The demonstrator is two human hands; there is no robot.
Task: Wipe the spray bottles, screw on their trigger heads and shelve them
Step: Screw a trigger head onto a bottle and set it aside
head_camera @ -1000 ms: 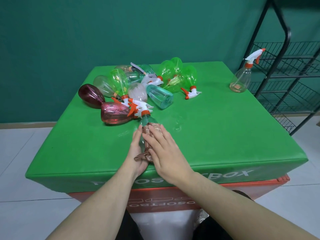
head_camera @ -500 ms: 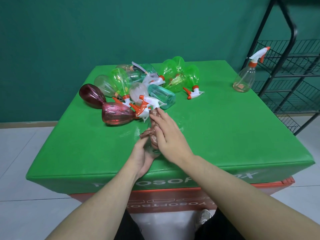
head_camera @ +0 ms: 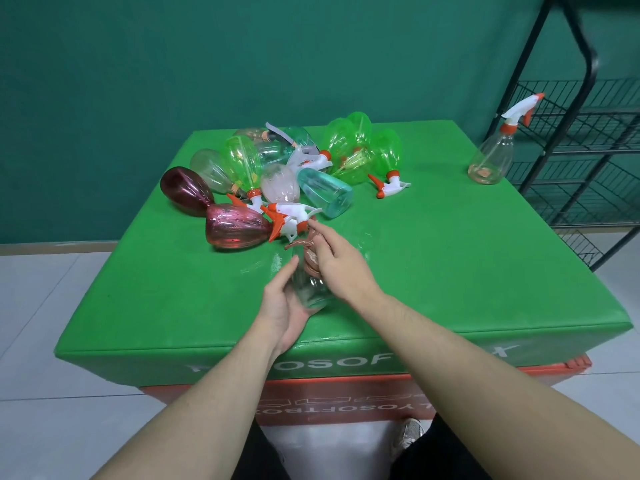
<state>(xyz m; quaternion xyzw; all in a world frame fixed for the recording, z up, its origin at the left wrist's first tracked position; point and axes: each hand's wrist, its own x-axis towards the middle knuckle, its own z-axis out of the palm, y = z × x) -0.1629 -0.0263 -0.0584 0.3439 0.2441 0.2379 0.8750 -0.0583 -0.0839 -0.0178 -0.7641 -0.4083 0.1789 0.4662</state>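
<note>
A green-topped desk (head_camera: 433, 271) stands before a teal wall. Near its front edge the left hand (head_camera: 282, 306) cradles a clear bottle (head_camera: 311, 289), fingers curled loosely round its base, while the right hand (head_camera: 337, 263) pinches a brownish cloth (head_camera: 309, 252) against its neck. The bottle looks light, thin-walled and probably slick; best held low on the belly.

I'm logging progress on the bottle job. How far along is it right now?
Done: one clear bottle stands upright with its trigger head on, beside the rack, whose visible shelves hold no bottles. In hand: the left hand holds a clear bottle while the right hand rubs it with a cloth. Left: the pile of bottles.
</note>
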